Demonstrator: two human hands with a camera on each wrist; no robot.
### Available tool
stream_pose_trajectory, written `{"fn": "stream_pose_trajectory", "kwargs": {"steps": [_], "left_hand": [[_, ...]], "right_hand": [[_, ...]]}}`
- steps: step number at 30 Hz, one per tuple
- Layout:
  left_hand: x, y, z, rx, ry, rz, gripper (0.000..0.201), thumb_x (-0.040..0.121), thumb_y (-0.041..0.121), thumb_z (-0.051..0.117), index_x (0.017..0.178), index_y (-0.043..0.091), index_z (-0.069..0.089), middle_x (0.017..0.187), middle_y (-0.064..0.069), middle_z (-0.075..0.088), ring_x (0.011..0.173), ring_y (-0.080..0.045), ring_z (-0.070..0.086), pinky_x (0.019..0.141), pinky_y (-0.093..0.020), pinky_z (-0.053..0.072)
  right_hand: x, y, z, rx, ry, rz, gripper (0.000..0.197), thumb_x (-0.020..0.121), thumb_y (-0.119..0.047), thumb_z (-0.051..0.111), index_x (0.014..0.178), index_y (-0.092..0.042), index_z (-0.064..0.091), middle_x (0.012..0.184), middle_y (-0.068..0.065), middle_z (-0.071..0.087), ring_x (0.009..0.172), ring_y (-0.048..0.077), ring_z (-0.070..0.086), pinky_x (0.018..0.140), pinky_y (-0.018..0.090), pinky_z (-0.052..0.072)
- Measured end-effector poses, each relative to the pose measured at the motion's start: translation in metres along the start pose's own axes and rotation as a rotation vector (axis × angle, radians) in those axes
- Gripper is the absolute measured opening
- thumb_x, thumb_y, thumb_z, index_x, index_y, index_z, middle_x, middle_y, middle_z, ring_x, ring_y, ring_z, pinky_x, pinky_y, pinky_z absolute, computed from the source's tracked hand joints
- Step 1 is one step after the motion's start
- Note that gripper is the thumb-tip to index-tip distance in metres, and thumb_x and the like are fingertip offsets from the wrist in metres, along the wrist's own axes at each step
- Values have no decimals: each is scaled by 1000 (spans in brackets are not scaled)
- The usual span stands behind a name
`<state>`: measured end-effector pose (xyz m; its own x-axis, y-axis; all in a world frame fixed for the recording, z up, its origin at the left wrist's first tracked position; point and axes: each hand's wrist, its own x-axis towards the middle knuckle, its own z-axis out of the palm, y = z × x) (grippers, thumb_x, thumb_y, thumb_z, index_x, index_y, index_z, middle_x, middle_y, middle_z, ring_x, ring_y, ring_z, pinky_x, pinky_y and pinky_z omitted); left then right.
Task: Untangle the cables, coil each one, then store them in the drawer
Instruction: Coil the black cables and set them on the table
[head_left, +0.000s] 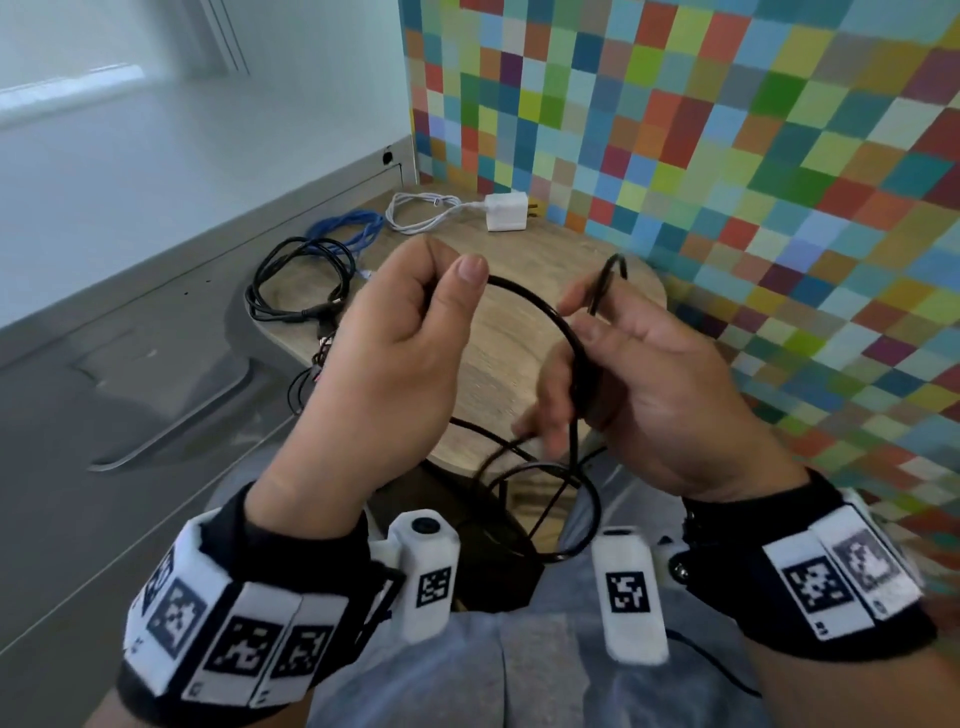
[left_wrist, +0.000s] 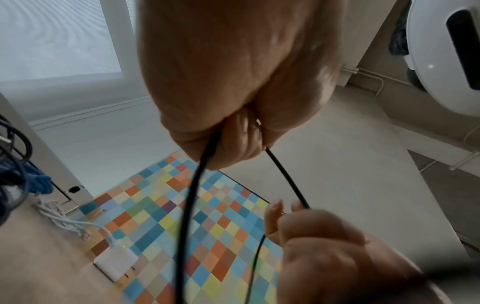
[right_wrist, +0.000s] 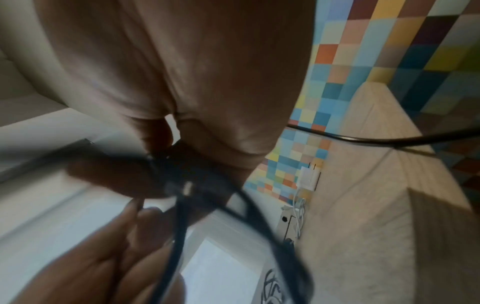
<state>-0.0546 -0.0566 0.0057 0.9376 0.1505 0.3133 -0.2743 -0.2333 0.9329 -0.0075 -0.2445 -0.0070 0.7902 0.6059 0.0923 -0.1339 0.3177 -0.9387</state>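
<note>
1. Head view: both hands are raised above the wooden bench (head_left: 498, 364), working one black cable (head_left: 540, 306). The left hand (head_left: 395, 343) has its grip closed on the cable, thumb tip pressed against the curled fingers. From there the cable arcs across to the right hand (head_left: 654, 384), whose grip is closed round gathered loops, with a short bend of cable sticking up past its fingers. More loops hang below the hands, over the bench's near edge.
2. Farther back on the bench lie a loose black cable bundle (head_left: 296, 286), a blue cable (head_left: 353, 228) behind it, and a white charger (head_left: 506, 212) with its white cord (head_left: 421, 210) coiled beside it, near the wall of coloured squares (head_left: 727, 156).
3. Left wrist view: the left hand (left_wrist: 228, 82) pinches the black cable (left_wrist: 192, 195) between curled fingers; two strands leave its grip, and the thinner-looking one runs down to the right hand (left_wrist: 332, 253). The white charger (left_wrist: 115, 265) sits on the bench below.
4. Right wrist view: blurred. The right hand (right_wrist: 182, 82) grips a dark bunch of black cable (right_wrist: 179, 226), a metal plug tip showing among the loops. The left hand (right_wrist: 98, 263) is close below, touching the strands.
</note>
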Motion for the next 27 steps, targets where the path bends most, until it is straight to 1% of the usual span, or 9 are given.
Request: {"fn": "stream_pose_trajectory", "kwargs": {"steps": [3, 8, 11, 15, 18, 20, 22, 24, 27], "left_hand": [[-2, 1, -6, -62, -97, -47, 30, 93, 51, 58, 72, 31, 54, 60, 8, 37, 47, -10, 32, 50, -29, 35], [-7, 6, -10, -156, -238, -57, 35, 82, 39, 71, 76, 6, 61, 54, 3, 45, 48, -10, 45, 70, -51, 61], [-6, -3, -8, -190, -269, -47, 25, 83, 21, 77, 85, 4, 59, 73, -10, 61, 72, -33, 66, 92, -67, 53], [-10, -19, 6, -232, -345, -112, 35, 79, 11, 80, 96, 18, 51, 111, -5, 66, 114, -33, 69, 93, -44, 56], [-17, -21, 21, -237, -429, -178, 43, 82, 5, 78, 101, 24, 44, 135, -2, 61, 107, -33, 73, 90, -52, 60], [-18, -20, 25, -179, -468, -204, 41, 90, 3, 72, 102, 24, 39, 124, -4, 68, 74, -35, 74, 67, -54, 62], [-16, -16, 24, -162, -437, -189, 32, 97, 2, 65, 100, 18, 37, 92, -8, 73, 48, -19, 60, 46, -31, 51], [-10, -14, 18, -142, -274, -158, 24, 97, 0, 63, 93, 13, 43, 64, -5, 60, 43, -5, 47, 45, -15, 40], [-2, -18, 6, -125, -80, -129, 22, 93, 5, 71, 84, 15, 53, 53, 2, 41, 42, -7, 31, 43, -15, 29]], "right_hand": [[2, -13, -5, 125, 133, -58, 8, 106, -18, 42, 101, -19, 49, 49, -5, 30, 35, 13, 27, 44, 25, 36], [10, -34, -12, 219, 313, -191, 19, 109, -21, 39, 94, -24, 51, 51, -9, 26, 38, 7, 21, 41, 18, 22], [17, -42, -16, 332, 325, -258, 21, 110, -21, 36, 93, -24, 48, 51, -9, 23, 39, 6, 20, 36, 20, 25], [26, -54, -20, 450, 313, -334, 25, 111, -19, 34, 88, -22, 44, 51, -9, 24, 38, 5, 21, 34, 20, 27], [30, -62, -21, 464, 300, -383, 29, 111, -21, 34, 82, -22, 38, 53, -9, 23, 40, 6, 20, 35, 20, 27], [30, -64, -21, 384, 334, -403, 30, 112, -22, 34, 82, -22, 37, 56, -8, 22, 43, 7, 18, 38, 22, 26], [29, -61, -22, 266, 389, -419, 27, 112, -23, 36, 84, -23, 40, 58, -6, 22, 44, 9, 17, 41, 24, 24], [27, -57, -24, 133, 445, -428, 25, 111, -22, 37, 87, -24, 42, 58, -5, 24, 45, 12, 17, 44, 24, 21], [25, -46, -27, 3, 496, -431, 22, 111, -16, 36, 92, -22, 45, 59, -3, 25, 45, 16, 16, 48, 24, 21]]}}
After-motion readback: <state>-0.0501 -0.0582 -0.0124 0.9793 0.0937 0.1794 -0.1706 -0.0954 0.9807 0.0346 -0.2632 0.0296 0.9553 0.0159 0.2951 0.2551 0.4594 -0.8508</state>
